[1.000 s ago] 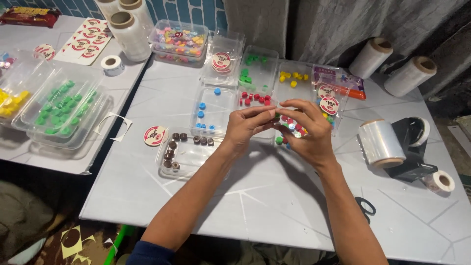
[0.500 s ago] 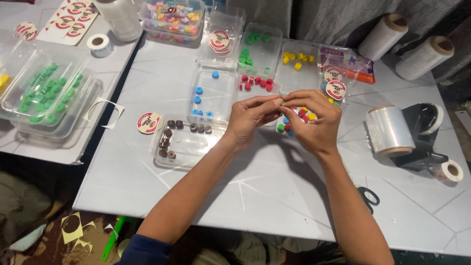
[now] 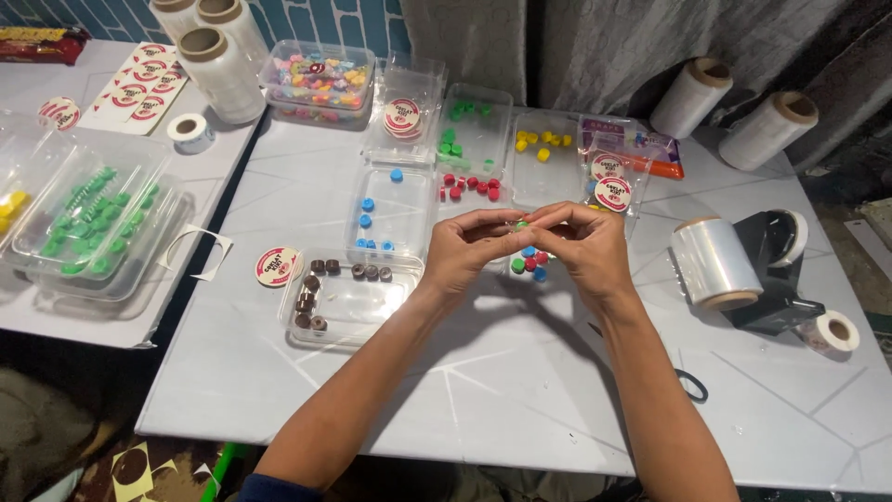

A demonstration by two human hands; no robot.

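Observation:
My left hand and my right hand meet fingertip to fingertip above the white table. Together they pinch a small clear packet filled with mixed round candies in red, blue and green; its top edge is hidden between my fingers. Just beyond my hands lie clear trays of sorted candies: brown, blue, red, green and yellow.
A film roll on a black dispenser stands at the right, with more rolls behind. Round stickers, a tape roll, a mixed-candy tub and stacked trays of green candies lie at the left. Scissors rest near my right forearm.
My hands have stayed together on the packet, fingers working along its top. The view has shifted slightly, so the table sits a little differently in the picture.

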